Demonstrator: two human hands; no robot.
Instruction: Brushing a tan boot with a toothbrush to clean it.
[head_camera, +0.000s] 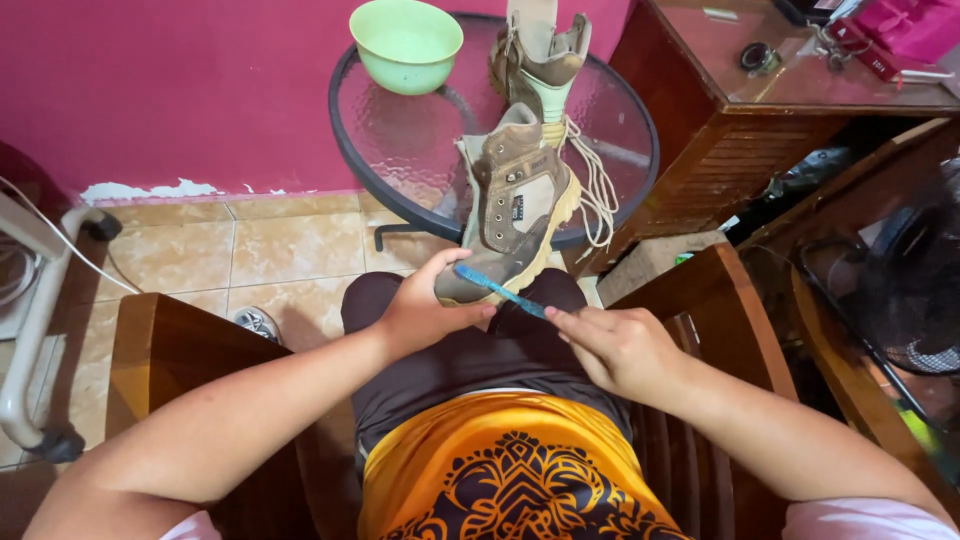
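My left hand (425, 305) grips the toe of a brown and tan lace-up boot (512, 205), holding it up over my lap with its heel toward the round glass table (400, 150). My right hand (620, 345) holds a blue toothbrush (497, 288) by the handle, with the brush end laid against the boot's toe near the sole. The second boot of the pair (540, 55) stands upright on the table, its pale laces hanging over the edge.
A light green bowl (406, 42) sits on the glass table. A dark wooden desk (800, 90) with small items stands right. A fan (915, 290) is at the far right. Wooden chair arms (165, 345) flank my lap. White pipes stand left.
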